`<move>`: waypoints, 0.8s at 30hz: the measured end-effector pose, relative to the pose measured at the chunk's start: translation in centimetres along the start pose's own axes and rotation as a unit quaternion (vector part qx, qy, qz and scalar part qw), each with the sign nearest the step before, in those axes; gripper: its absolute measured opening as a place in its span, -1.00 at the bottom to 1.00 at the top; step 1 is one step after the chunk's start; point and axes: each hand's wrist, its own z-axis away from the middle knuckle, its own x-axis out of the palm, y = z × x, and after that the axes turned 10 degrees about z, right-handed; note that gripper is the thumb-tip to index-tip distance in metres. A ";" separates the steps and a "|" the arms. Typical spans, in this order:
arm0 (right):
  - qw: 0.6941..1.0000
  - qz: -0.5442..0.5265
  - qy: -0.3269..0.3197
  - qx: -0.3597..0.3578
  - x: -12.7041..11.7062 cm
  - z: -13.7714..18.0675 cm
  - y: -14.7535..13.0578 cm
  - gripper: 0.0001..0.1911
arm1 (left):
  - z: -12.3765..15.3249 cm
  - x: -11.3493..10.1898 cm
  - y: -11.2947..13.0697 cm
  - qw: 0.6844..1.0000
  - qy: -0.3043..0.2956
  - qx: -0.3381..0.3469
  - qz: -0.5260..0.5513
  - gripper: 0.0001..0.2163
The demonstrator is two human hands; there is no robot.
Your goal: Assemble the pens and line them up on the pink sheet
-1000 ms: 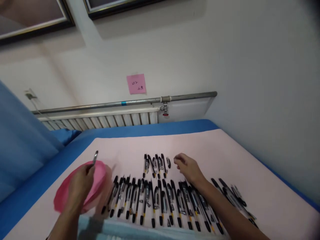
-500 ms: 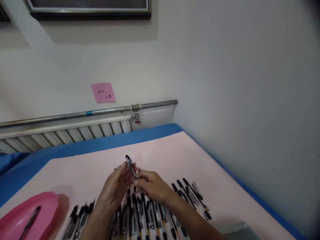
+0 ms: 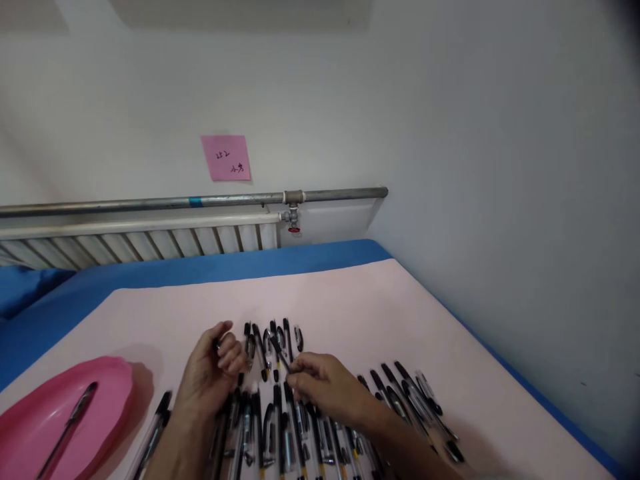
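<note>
My right hand (image 3: pixel 323 387) pinches a black-ended pen (image 3: pixel 280 351) between thumb and fingers, its black end pointing up and away to the left. To its left, my left hand (image 3: pixel 213 367) is closed with curled fingers; a small dark bit shows at them, too hidden to name. Below and between both hands lies a dense row of clear pens with black ends (image 3: pixel 287 427). Just beyond the hands is a smaller group of black caps and pen parts (image 3: pixel 260 347). Loose clear caps with dark clips lie among them.
A pink plastic tray (image 3: pixel 117 380) at the left holds one pen (image 3: pixel 70 427). More pens lie at the right (image 3: pixel 415 400) and beside my left forearm (image 3: pixel 155 427). Pale pink sheeting (image 3: pixel 340 300) covers the blue surface (image 3: pixel 280 260), which meets a wall, radiator (image 3: pixel 175 243) and pipe (image 3: pixel 240 199).
My hands have moved apart from the pen they both touched. The right keeps a pen, whose clipped cap no longer shows on top; the left has curled shut. The view has tilted down.
</note>
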 end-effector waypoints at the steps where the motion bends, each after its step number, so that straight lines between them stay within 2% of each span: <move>1: 1.000 -0.014 -0.002 0.001 0.1 -0.1 0.0 -0.86 | 0.3 0.1 -0.5 0.999 -0.021 -0.031 -0.030 -0.90; 3: 0.999 -0.043 -0.011 0.005 0.2 -0.2 0.2 -0.86 | 0.6 0.3 -1.5 0.991 -0.039 -0.076 -0.108 -0.85; 5: 0.997 -0.073 -0.022 0.004 0.3 -0.2 0.2 -0.86 | 0.8 0.3 -2.2 0.982 -0.048 -0.089 -0.161 -0.79; 12: 0.983 -0.153 -0.105 0.003 0.4 0.1 -0.6 -0.87 | 0.9 0.2 -2.2 0.974 -0.085 -0.077 -0.194 -0.78; 15: 0.978 -0.174 -0.116 0.017 0.7 0.1 -0.5 -0.87 | 0.9 0.1 -2.4 0.976 -0.086 -0.054 -0.192 -0.80; 18: 0.985 -0.153 -0.080 0.018 1.2 0.0 -0.3 -0.90 | 0.8 0.1 -2.8 0.979 -0.072 -0.022 -0.189 -0.83; 22: 0.996 -0.082 0.042 -0.007 1.6 -0.1 -0.6 -0.90 | 0.6 0.2 -3.3 0.980 -0.054 0.007 -0.193 -0.83; 24: 0.994 -0.086 0.069 -0.010 1.5 -0.1 -0.8 -0.88 | 0.5 0.2 -3.3 0.982 -0.052 0.014 -0.180 -0.82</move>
